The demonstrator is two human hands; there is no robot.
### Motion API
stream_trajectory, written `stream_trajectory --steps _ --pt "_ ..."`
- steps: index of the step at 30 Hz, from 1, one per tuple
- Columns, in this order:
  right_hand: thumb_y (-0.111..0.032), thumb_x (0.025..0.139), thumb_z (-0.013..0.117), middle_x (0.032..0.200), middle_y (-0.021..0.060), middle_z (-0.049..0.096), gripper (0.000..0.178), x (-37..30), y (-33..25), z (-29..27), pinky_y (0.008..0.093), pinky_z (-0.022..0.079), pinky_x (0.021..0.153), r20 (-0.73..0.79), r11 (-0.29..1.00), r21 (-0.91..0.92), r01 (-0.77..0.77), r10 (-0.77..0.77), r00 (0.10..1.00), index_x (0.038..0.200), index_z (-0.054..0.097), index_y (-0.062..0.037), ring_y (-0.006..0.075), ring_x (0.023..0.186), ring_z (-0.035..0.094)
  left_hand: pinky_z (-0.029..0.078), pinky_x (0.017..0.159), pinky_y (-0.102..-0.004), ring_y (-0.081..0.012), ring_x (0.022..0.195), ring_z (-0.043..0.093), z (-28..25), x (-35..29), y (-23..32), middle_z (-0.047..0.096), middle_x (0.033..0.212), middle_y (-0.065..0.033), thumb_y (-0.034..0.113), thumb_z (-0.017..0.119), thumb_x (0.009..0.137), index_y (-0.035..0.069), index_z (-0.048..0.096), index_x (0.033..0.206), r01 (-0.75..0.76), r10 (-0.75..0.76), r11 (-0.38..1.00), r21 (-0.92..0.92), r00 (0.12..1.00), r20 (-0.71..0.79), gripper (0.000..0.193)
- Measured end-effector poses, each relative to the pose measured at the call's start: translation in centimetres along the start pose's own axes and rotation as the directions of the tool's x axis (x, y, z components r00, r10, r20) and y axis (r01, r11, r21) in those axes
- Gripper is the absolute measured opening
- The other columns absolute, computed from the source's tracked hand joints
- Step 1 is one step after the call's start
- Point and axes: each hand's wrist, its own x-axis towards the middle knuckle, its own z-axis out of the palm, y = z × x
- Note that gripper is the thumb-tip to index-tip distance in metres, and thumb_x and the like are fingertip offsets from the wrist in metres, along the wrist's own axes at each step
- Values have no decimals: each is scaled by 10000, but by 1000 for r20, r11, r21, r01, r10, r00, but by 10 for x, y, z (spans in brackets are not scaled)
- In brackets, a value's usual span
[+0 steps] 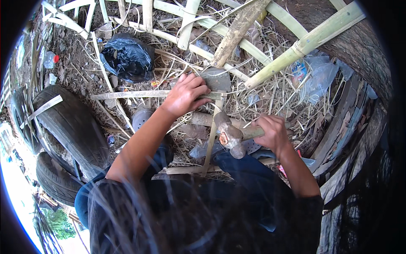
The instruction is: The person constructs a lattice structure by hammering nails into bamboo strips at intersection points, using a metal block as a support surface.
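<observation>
My left hand [187, 95] is closed on a bamboo strip [127, 95] that lies crosswise and runs out to the left. The strip's right end rests by a flat grey slab [216, 79] and crosses a second bamboo strip [212, 135] that runs toward my body. Lower and to the right, my right hand [272, 132] grips the handle of a hammer [230, 136]. Its worn, blunt head hangs above the ground between my knees, apart from the strips. A short log [203, 119] lies partly behind the hammer head.
A frame of split bamboo [203, 21] spans the far side, with a thick bamboo pole [304, 46] at right. A black plastic bag [128, 57] sits far left. Old tyres [69, 122] stand at left. Shavings and clear plastic [319, 76] litter the ground beside a tree trunk [359, 46].
</observation>
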Motion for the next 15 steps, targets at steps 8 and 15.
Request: stream_trajectory --steps 8,15 --pt "-121 564 761 720 102 626 271 -2 15 9 399 509 597 1 984 -111 -139 140 990 774 597 -69 302 651 645 385 802 -356 -230 898 523 -1 5 -1 555 913 -36 274 759 744 120 656 900 29 -29 999 14 999 40 243" --pt "-151 610 747 725 132 644 248 12 1 0 419 519 616 132 950 -141 -279 298 946 787 614 -39 318 664 656 391 797 -369 -241 904 521 0 2 0 523 914 -54 253 772 731 112 662 903 66 -66 998 -2 996 56 248"
